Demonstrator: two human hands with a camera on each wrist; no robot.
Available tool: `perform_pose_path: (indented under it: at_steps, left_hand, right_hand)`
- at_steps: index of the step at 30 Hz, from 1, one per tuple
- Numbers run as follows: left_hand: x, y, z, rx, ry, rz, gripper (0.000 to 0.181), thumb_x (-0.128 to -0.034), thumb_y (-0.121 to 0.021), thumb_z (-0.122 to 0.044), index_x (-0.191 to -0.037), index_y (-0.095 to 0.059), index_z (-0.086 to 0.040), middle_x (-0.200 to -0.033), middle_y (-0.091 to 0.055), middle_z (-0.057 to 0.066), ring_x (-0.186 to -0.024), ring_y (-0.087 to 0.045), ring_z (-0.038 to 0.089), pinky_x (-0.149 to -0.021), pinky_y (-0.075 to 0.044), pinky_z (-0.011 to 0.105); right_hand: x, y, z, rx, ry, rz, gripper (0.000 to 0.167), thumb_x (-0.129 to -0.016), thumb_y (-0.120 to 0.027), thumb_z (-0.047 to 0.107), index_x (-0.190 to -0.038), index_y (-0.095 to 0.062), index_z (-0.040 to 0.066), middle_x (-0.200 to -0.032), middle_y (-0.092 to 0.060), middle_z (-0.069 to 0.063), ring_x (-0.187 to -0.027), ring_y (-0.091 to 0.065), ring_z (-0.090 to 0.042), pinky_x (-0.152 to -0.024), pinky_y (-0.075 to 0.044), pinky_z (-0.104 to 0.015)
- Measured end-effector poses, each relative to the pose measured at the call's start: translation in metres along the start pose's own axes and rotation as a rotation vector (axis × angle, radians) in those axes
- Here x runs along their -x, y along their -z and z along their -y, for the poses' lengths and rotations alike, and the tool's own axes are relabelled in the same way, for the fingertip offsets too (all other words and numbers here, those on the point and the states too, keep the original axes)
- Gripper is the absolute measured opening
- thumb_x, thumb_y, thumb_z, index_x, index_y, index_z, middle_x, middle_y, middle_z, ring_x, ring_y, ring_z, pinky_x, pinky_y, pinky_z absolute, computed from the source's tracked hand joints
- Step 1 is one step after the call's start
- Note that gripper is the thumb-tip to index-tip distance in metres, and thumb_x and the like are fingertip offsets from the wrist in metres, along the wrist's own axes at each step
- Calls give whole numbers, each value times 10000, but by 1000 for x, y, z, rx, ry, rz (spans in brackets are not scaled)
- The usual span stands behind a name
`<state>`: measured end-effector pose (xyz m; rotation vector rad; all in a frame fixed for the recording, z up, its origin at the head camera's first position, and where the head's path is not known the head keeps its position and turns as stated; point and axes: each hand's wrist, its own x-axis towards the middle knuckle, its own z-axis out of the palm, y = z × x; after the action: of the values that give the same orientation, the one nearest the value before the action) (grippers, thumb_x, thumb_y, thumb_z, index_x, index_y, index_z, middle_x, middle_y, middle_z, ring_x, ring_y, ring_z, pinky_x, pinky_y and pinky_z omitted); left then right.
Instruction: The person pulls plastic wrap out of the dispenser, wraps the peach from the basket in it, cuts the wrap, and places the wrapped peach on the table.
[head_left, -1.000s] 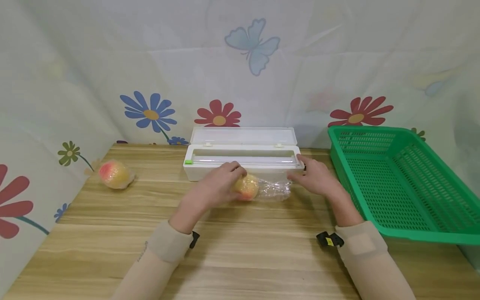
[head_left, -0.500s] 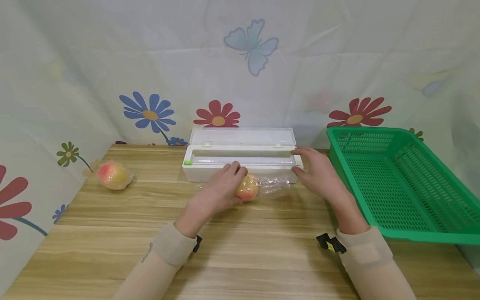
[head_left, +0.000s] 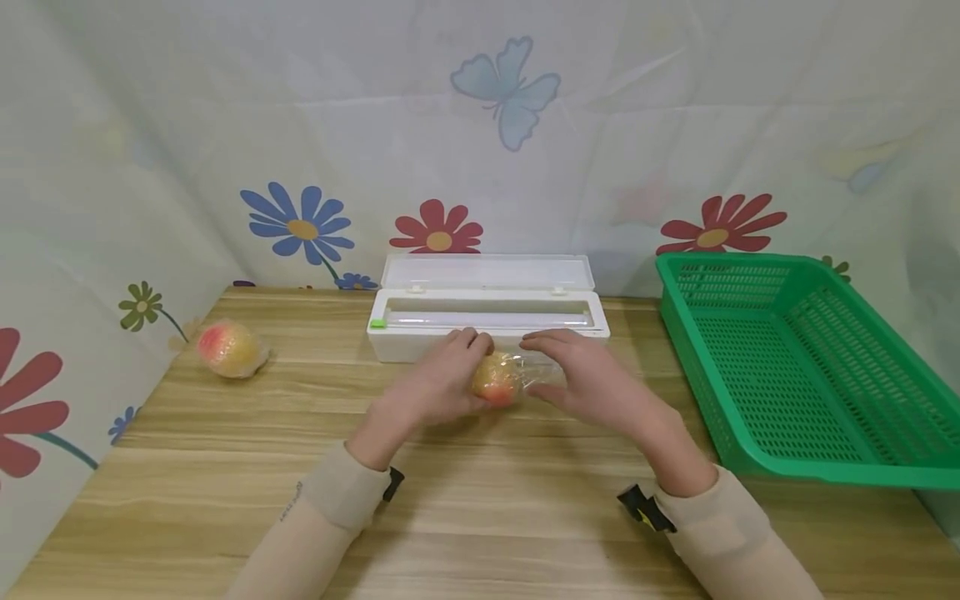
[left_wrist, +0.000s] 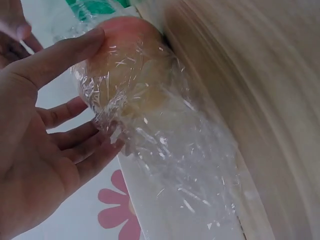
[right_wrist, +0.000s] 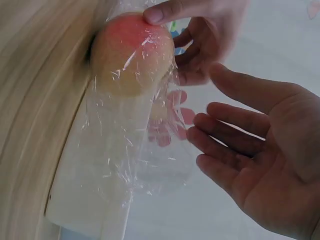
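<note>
A yellow-and-pink peach [head_left: 495,380] lies on the table, loosely covered in clear cling film [right_wrist: 112,135]. My left hand [head_left: 442,377] holds it from the left, thumb on the pink part and fingers round the far side, as the left wrist view shows. Loose film trails from both sides of the fruit. To its right, my right hand [head_left: 592,379] hovers with thumb and fingers spread beside the film's loose end; in the right wrist view nothing is between them. Just behind is a white cling film dispenser [head_left: 393,346], its lid raised and the roll [head_left: 487,319] showing.
A second film-wrapped peach [head_left: 231,350] rests at the table's left. On the right stands a green plastic basket [head_left: 701,392] close to my right forearm. A patterned curtain [head_left: 337,125] hangs behind the wooden table [head_left: 480,517].
My right hand has left the right end of the dispenser and come left and nearer, beside the film. My left hand stays at the peach, which has hardly moved.
</note>
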<state>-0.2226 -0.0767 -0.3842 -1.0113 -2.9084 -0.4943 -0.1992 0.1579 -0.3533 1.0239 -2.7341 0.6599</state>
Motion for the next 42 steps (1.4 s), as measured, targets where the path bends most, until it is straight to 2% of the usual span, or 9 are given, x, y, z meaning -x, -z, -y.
perform_pose_path:
  at_steps: [5,10,14,20,27,34,36,39,42]
  left_hand:
    - [2,5,1,82,27,61,668,-780,-921,-331,-1278,-550,-85,-1176,-573,36,-1044,-567,176,-945,-519,319]
    - [3,6,1,119,-19,85,663,-760,-928,-392,-1245,-573,-113,-1159,-602,4,-1035,-566,149,-929,-513,292]
    - [4,7,0,152,-45,107,655,-758,-925,-415,-1240,-581,-135,-1186,-595,-14,-1082,-547,140,-953,-502,290]
    - [5,8,1,194,-42,121,640,-757,-928,-408,-1243,-590,-165,-1218,-586,-36,-1122,-534,128,-983,-487,285]
    - [12,15,6,242,-47,158,679,-755,-947,-226,-1320,-574,-178,-1327,-549,2,-1225,-517,181,-1055,-458,350]
    - [16,22,12,233,-32,206,778,-785,-912,-115,-1467,-554,-228,-1452,-536,9,-1326,-496,230,-1099,-424,418]
    - [17,24,14,245,-31,213,806,-792,-903,-97,-1497,-533,-225,-1459,-545,14,-1305,-521,246,-1074,-450,429]
    - [21,29,16,271,3,239,859,-797,-898,-90,-1538,-481,-212,-1491,-523,37,-1315,-516,272,-1073,-451,453]
    - [26,34,18,292,90,283,948,-781,-910,-107,-1579,-408,-203,-1538,-472,59,-1357,-482,292,-1095,-427,482]
  right_hand:
    - [0,-7,7,7,16,101,620,-833,-873,145,-1351,-606,-66,-1357,-612,-209,-1285,-557,-380,-1064,-457,-500]
    - [0,-17,7,-11,-20,177,760,-812,-901,246,-1411,-548,-61,-1388,-584,-197,-1284,-546,-356,-1056,-466,-493]
    - [0,-26,3,-13,-55,217,805,-810,-900,330,-1417,-529,-47,-1338,-606,-174,-1219,-578,-313,-1025,-490,-473]
    - [-2,-32,-1,-35,-77,231,665,-862,-857,331,-1355,-579,-19,-1210,-659,-114,-1089,-634,-270,-947,-533,-435]
    - [-2,-31,-3,-26,-58,245,590,-881,-840,307,-1328,-615,-5,-1202,-674,-84,-1076,-645,-235,-929,-539,-424]
    - [-2,-31,-4,-71,-40,240,675,-887,-838,271,-1449,-529,60,-1288,-651,-83,-1157,-626,-231,-991,-510,-440]
    - [-1,-31,-5,-78,-51,247,721,-893,-832,261,-1498,-480,86,-1337,-632,-91,-1199,-614,-239,-1017,-496,-449]
    - [-1,-32,-5,-62,-46,254,738,-906,-817,248,-1527,-449,97,-1374,-613,-98,-1214,-608,-243,-1029,-490,-454]
    - [-1,-32,-6,-46,-24,252,754,-898,-825,250,-1525,-448,68,-1369,-615,-114,-1190,-619,-246,-1020,-497,-447]
